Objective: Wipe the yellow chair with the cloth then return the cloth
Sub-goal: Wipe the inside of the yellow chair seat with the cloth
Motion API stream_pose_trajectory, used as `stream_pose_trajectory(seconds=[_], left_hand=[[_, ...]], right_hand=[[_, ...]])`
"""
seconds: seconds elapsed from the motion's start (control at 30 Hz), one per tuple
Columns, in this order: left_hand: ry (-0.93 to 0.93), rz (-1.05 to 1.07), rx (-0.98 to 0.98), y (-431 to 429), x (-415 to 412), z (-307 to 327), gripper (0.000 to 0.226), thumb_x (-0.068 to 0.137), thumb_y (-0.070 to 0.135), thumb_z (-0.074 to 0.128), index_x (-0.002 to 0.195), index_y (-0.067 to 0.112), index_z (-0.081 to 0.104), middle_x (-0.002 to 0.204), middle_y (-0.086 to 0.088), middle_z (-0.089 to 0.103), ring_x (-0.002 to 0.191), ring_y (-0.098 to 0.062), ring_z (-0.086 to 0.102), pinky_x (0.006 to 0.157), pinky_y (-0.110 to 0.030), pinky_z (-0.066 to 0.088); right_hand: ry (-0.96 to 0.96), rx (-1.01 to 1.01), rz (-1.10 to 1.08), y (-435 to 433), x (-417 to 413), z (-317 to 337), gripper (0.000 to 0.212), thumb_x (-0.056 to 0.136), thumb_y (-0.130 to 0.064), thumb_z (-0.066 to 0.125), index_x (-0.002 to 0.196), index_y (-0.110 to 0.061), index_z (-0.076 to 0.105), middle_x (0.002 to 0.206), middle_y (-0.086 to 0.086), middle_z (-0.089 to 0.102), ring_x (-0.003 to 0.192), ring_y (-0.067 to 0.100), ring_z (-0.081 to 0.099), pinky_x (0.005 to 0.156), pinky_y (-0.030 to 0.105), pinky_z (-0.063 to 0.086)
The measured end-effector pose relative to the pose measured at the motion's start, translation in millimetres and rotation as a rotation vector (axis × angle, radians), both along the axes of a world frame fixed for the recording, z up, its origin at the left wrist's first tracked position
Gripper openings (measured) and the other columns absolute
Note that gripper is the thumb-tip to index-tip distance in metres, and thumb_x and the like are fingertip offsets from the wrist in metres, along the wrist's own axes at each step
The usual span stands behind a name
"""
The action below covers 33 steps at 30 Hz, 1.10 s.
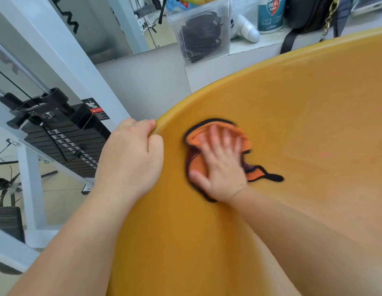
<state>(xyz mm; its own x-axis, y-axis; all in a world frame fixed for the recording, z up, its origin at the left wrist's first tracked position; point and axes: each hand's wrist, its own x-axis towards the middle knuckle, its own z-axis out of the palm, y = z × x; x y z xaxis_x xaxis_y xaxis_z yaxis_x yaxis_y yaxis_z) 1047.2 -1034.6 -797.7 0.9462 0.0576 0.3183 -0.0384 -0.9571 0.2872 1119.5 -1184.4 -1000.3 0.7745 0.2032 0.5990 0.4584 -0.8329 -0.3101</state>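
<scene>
The right hand (221,165) lies flat, fingers spread, pressing one orange cloth (218,133) with black edging onto the chair (292,124), near its left rim; the cloth is blurred. The left hand (130,154) is curled closed over that rim. On the ledge (269,40) behind stand one white bottle (270,13) printed "99.9%" and "500ml", and one clear box (202,33) of black cables. One weight stack (64,137) at left carries a red warning label, too small to read.
</scene>
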Motion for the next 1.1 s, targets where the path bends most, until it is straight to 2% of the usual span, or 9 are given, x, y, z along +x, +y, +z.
stream_pose_trajectory(seconds=[0.17, 0.37, 0.47, 0.6, 0.77, 0.87, 0.97, 1.03, 1.1], left_hand=[[-0.012, -0.004, -0.017, -1.8, 0.7, 0.9, 0.063, 0.082, 0.032, 0.026, 0.132, 0.013, 0.061, 0.121, -0.008, 0.060, 0.118, -0.022, 0.049, 0.098, -0.033, 0.037], [-0.032, -0.005, -0.032, -1.1, 0.7, 1.1, 0.048, 0.081, 0.029, 0.029, 0.100, 0.006, 0.067, 0.103, -0.016, 0.063, 0.103, -0.031, 0.052, 0.091, -0.045, 0.042], [0.009, 0.018, 0.045, -3.8, -1.5, 0.6, 0.059, 0.083, 0.033, 0.027, 0.128, 0.010, 0.058, 0.117, -0.017, 0.058, 0.113, -0.034, 0.050, 0.096, -0.045, 0.041], [0.080, 0.025, 0.260, -12.3, -5.0, -1.9, 0.067, 0.085, 0.038, 0.024, 0.146, 0.015, 0.041, 0.101, -0.006, 0.039, 0.103, -0.033, 0.047, 0.082, -0.044, 0.043], [0.133, 0.071, 0.417, -17.3, -3.9, -5.5, 0.064, 0.091, 0.032, 0.040, 0.150, 0.012, 0.031, 0.110, -0.013, 0.039, 0.104, -0.035, 0.044, 0.074, -0.039, 0.034], [0.131, 0.076, 0.506, -20.9, -3.4, -7.8, 0.070, 0.088, 0.033, 0.045, 0.151, 0.007, 0.027, 0.116, -0.017, 0.039, 0.103, -0.037, 0.044, 0.075, -0.046, 0.042], [0.110, 0.095, 0.601, -24.1, -1.7, -11.4, 0.076, 0.085, 0.040, 0.050, 0.148, 0.003, 0.030, 0.115, -0.019, 0.042, 0.100, -0.038, 0.046, 0.070, -0.045, 0.042], [0.067, 0.106, 0.656, -27.6, -0.2, -12.1, 0.081, 0.082, 0.049, 0.052, 0.144, 0.000, 0.036, 0.114, -0.021, 0.046, 0.099, -0.039, 0.048, 0.072, -0.046, 0.042], [0.029, 0.121, 0.658, -35.4, -0.7, -13.8, 0.087, 0.078, 0.057, 0.052, 0.141, -0.001, 0.039, 0.120, -0.022, 0.047, 0.104, -0.040, 0.046, 0.081, -0.050, 0.042]], right_hand=[[0.122, 0.228, -0.343, -10.5, 43.2, 48.4, 0.093, 0.088, -0.074, 0.038, 0.162, -0.025, 0.011, 0.169, 0.018, -0.006, 0.152, 0.049, -0.008, 0.116, 0.073, -0.006], [-0.135, 0.203, 0.142, 62.9, -1.0, 61.5, 0.072, 0.096, -0.058, 0.038, 0.159, -0.029, 0.019, 0.167, 0.001, 0.001, 0.155, 0.042, -0.003, 0.120, 0.067, -0.002], [-0.117, 0.018, 0.140, 28.8, 0.5, 23.1, 0.078, 0.094, -0.065, 0.038, 0.159, -0.030, 0.014, 0.167, 0.002, 0.002, 0.155, 0.040, -0.002, 0.120, 0.068, 0.001], [0.054, -0.195, -0.244, -86.2, 27.5, -17.1, 0.086, 0.085, -0.077, 0.039, 0.157, -0.032, 0.025, 0.169, 0.014, 0.012, 0.150, 0.050, 0.010, 0.111, 0.081, 0.006], [0.323, 0.050, -0.497, -85.3, 26.2, -3.7, 0.071, 0.089, -0.073, 0.041, 0.138, -0.022, 0.043, 0.169, 0.017, -0.003, 0.151, 0.052, -0.004, 0.110, 0.081, -0.001], [0.350, -0.045, -0.253, -37.5, -14.0, -22.6, 0.069, 0.095, -0.073, 0.026, 0.150, -0.032, 0.029, 0.169, 0.008, -0.018, 0.153, 0.046, -0.013, 0.113, 0.076, -0.007], [0.415, -0.237, 0.017, -48.8, -61.5, -45.9, 0.072, 0.095, -0.075, 0.007, 0.158, -0.044, -0.006, 0.165, -0.003, -0.030, 0.152, 0.035, -0.025, 0.115, 0.072, -0.010], [0.428, -0.356, 0.099, -87.7, -82.9, -61.5, 0.071, 0.093, -0.078, 0.005, 0.155, -0.049, -0.015, 0.167, -0.006, -0.022, 0.154, 0.033, -0.022, 0.116, 0.073, -0.005], [0.445, -0.475, 0.074, -141.4, -92.0, -74.3, 0.073, 0.092, -0.082, 0.008, 0.156, -0.049, -0.007, 0.170, -0.006, -0.007, 0.156, 0.034, -0.009, 0.114, 0.076, 0.003]])
